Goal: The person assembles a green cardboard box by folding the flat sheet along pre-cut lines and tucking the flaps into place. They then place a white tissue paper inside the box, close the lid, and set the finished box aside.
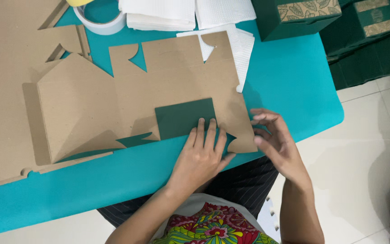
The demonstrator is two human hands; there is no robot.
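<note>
Head view, looking down on a turquoise table point(290, 81). A flat, die-cut brown corrugated cardboard box blank point(181, 77) lies unfolded on the table, one dark green flap point(183, 118) folded back over it near the front edge. The left hand point(201, 156) rests palm-down, fingers straight and together, fingertips pressing on the lower right corner of the green flap; it grasps nothing. The right hand point(276, 140) hovers just beside the blank's right edge, fingers loosely curled and spread apart, holding nothing; whether a fingertip touches the cardboard edge cannot be told.

To the left, a stack of further brown cardboard blanks point(10, 90) covers the table, one raised into a peaked fold. At the far edge stand a roll of white tape point(102, 25) and piles of white paper sheets point(168, 13), one sheet lying partly under the blank. Finished dark green boxes with patterned gold labels point(335, 27) are stacked at upper right, above a pale tiled floor point(366, 149).
</note>
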